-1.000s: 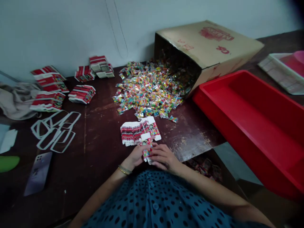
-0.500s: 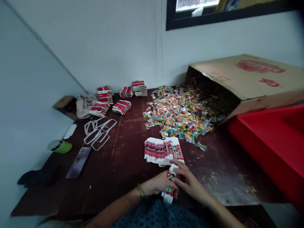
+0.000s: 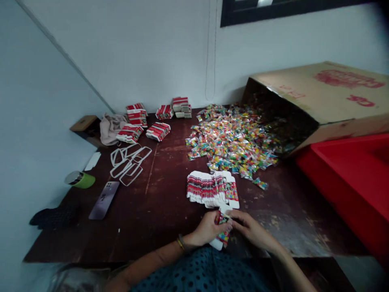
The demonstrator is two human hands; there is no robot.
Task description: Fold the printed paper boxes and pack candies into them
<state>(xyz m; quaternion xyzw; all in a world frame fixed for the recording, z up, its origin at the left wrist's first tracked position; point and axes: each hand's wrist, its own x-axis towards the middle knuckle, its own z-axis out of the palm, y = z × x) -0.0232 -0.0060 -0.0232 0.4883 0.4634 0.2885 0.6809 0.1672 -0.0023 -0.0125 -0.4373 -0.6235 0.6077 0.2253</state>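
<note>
Beside the near edge of the tabletop [image 3: 170,166] shows a polka-dot top [image 3: 191,273] in deep teal blue, printed all over with small, round black dots. The fabric looks soft and lightly creased; towards its right side shadow dulls the pattern. Around the left wrist, just behind the left hand [image 3: 208,229], sits slim gold-toned wristwear [image 3: 180,242] with a darker part, perhaps 2 bands close together. The right hand [image 3: 253,232] is ungloved, its wrist unadorned. The 2 forearms are sleeveless where visible.
</note>
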